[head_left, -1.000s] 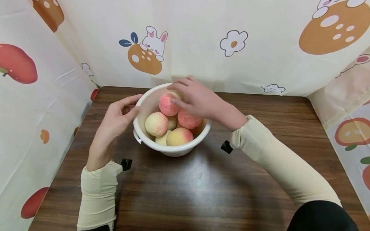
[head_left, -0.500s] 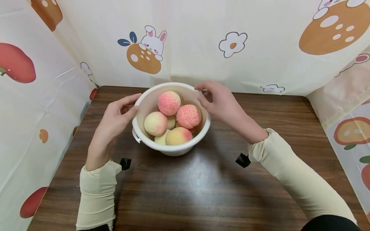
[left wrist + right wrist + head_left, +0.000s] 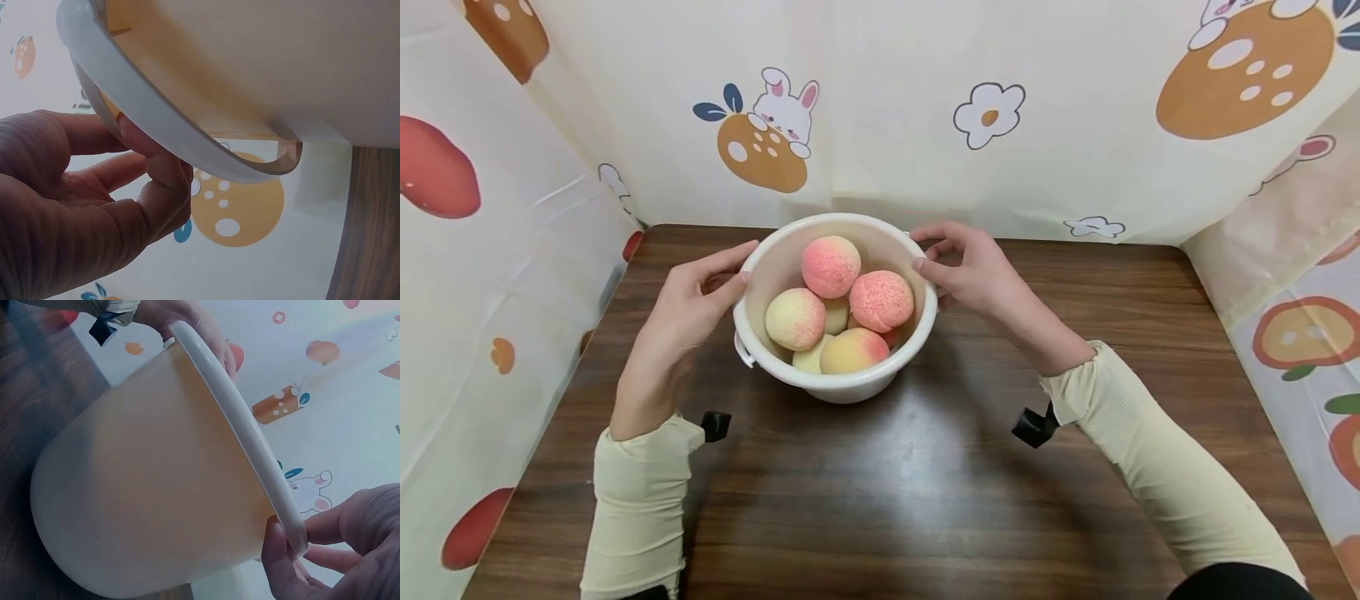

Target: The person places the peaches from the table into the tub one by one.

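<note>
A white plastic bucket [image 3: 842,392] on the table holds several peaches, among them two pink ones, a pale speckled peach [image 3: 795,319] and a yellow peach [image 3: 853,351] with a red blush. My left hand [image 3: 688,308] holds the bucket's left rim. In the left wrist view its fingers [image 3: 165,178] bend around that rim. Across from it, my right hand [image 3: 977,267] pinches the right rim between thumb and fingers, as the right wrist view shows at the bucket's edge [image 3: 250,440]. More peaches lie partly hidden under the top ones.
Dark wood-grain table [image 3: 880,517] extends in front of the bucket and to both sides. Behind stands a pale curtain [image 3: 887,108] printed with rabbits, fruit and flowers, which also encloses the left and right sides. A small black device [image 3: 1033,427] sits at the right cuff.
My right hand has moved from above the peaches to the bucket's right rim and now grips it. The left hand stays on the left rim. The head view has shifted slightly.
</note>
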A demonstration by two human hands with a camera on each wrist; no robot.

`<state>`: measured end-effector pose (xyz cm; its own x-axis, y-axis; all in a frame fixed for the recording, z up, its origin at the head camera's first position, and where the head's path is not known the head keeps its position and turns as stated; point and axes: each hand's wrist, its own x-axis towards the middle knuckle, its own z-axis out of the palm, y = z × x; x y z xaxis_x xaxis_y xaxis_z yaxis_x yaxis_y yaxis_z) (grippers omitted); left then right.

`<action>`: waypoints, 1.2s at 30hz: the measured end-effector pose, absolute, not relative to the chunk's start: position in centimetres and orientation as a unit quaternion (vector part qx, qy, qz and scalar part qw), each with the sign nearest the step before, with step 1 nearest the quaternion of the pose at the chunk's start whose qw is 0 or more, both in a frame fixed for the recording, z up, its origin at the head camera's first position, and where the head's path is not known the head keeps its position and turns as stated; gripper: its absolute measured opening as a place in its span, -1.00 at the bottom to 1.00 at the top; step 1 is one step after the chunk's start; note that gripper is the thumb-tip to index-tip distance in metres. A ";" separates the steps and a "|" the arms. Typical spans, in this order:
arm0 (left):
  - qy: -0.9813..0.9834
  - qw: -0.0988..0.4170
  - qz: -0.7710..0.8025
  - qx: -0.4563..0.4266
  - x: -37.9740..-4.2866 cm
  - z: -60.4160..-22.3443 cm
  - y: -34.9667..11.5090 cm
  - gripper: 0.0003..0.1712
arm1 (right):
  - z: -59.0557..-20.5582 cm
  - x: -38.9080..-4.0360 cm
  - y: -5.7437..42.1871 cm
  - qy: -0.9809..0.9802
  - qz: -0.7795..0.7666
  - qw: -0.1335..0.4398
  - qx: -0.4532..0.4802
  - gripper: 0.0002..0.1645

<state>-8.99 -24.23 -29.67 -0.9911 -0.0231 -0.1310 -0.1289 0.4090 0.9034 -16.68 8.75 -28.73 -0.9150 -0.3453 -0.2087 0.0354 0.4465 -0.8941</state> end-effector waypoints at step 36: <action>0.765 0.130 0.630 0.022 -15.7 -31.5 -16.0 -0.43 | -30.4 -15.9 18.8 0.806 -0.574 0.144 -0.006 -0.45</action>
